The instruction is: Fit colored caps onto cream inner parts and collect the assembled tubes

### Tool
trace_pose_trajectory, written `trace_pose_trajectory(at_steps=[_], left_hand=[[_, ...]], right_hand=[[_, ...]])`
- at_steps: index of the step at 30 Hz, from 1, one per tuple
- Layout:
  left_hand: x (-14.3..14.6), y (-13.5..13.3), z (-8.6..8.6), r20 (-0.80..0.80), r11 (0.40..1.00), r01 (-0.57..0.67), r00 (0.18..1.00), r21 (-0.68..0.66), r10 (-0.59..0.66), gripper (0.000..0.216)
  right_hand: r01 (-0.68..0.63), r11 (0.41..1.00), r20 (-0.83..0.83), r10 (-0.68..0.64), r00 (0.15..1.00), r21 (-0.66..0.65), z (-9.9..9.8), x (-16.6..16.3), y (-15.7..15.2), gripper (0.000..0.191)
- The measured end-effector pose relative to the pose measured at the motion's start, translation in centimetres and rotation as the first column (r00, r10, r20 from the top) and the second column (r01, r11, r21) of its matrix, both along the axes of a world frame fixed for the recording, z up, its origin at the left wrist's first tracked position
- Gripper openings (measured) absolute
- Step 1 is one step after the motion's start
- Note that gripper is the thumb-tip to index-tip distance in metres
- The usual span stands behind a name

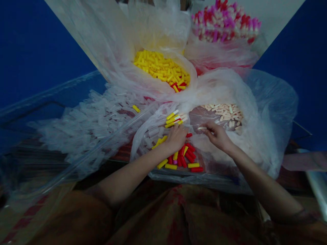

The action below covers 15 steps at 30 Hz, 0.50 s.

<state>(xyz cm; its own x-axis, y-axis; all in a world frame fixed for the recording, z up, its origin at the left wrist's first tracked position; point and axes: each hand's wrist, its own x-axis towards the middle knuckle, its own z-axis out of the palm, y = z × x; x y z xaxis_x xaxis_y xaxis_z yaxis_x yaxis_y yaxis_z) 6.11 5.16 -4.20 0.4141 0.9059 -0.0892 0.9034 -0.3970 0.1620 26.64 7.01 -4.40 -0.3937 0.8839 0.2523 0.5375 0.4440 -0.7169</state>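
Observation:
My left hand is closed around a small bunch of yellow tubes, several of them with white or cream rods sticking out of their ends. A little to its right, my right hand pinches a small whitish rod between thumb and fingertips. Beyond that hand, loose cream rods lie in an open clear plastic bag. Below my left hand is a pile of red and yellow tubes on plastic sheeting, with some yellow ones near the wrist.
Many transparent plastic pieces are heaped at the left. Behind, a clear bag holds many yellow tubes and a few red ones. Pink, red and white pieces are piled at the back right. Loose plastic bag spreads along the right.

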Motion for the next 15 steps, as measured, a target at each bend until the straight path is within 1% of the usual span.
trace_pose_trajectory(at_steps=[2, 4, 5, 6, 7, 8, 9, 10, 11, 12, 13, 15], left_hand=[[0.1, 0.0, -0.3, 0.079, 1.0, 0.002, 0.997, 0.001, -0.002, 0.011], [-0.1, -0.1, -0.5, 0.264, 0.998, -0.039, 0.963, -0.039, 0.048, 0.009], [-0.1, -0.2, -0.5, 0.39, 0.994, -0.06, 0.917, -0.089, 0.09, 0.008], [-0.2, -0.3, -0.5, 0.521, 0.985, -0.066, 0.842, -0.157, 0.139, 0.008], [-0.2, -0.4, -0.4, 0.644, 0.971, -0.047, 0.74, -0.236, 0.192, 0.009], [-0.1, -0.5, -0.4, 0.743, 0.948, -0.002, 0.621, -0.317, 0.25, 0.013], [-0.1, -0.7, -0.3, 0.807, 0.916, 0.063, 0.499, -0.396, 0.314, 0.018], [0.0, -0.8, -0.2, 0.837, 0.876, 0.131, 0.39, -0.463, 0.384, 0.024], [0.1, -1.0, -0.2, 0.841, 0.837, 0.188, 0.301, -0.514, 0.449, 0.029], [0.2, -1.2, -0.2, 0.834, 0.806, 0.226, 0.232, -0.546, 0.5, 0.033], [0.3, -1.3, -0.2, 0.827, 0.792, 0.241, 0.176, -0.562, 0.533, 0.036], [0.4, -1.6, -0.3, 0.832, 0.802, 0.228, 0.089, -0.553, 0.548, 0.039]], right_hand=[[-0.019, 1.0, -0.024, 0.018, 1.0, -0.021, -0.2, -0.4, -0.7, 0.026], [-0.023, 0.999, -0.056, 0.021, 0.998, -0.031, -0.4, -0.8, -1.3, 0.024], [-0.018, 0.999, -0.074, 0.016, 0.997, -0.028, -0.6, -0.9, -1.6, 0.023], [-0.008, 1.0, -0.092, 0.006, 0.996, -0.024, -0.7, -1.1, -1.9, 0.022], [0.003, 1.0, -0.11, -0.006, 0.994, -0.026, -0.7, -1.2, -2.2, 0.022], [0.012, 0.999, -0.128, -0.016, 0.992, -0.038, -0.8, -1.4, -2.5, 0.023], [0.015, 0.998, -0.144, -0.023, 0.989, -0.06, -0.8, -1.5, -2.7, 0.023], [0.013, 0.996, -0.161, -0.028, 0.987, -0.089, -0.8, -1.7, -3.0, 0.025], [0.007, 0.993, -0.174, -0.028, 0.984, -0.12, -0.7, -1.8, -3.2, 0.026], [0.003, 0.989, -0.186, -0.031, 0.982, -0.147, -0.7, -1.9, -3.5, 0.027], [0.007, 0.987, -0.196, -0.039, 0.98, -0.162, -0.7, -2.0, -3.6, 0.027], [0.052, 0.986, -0.212, -0.085, 0.974, -0.157, -0.7, -2.0, -3.8, 0.027]])
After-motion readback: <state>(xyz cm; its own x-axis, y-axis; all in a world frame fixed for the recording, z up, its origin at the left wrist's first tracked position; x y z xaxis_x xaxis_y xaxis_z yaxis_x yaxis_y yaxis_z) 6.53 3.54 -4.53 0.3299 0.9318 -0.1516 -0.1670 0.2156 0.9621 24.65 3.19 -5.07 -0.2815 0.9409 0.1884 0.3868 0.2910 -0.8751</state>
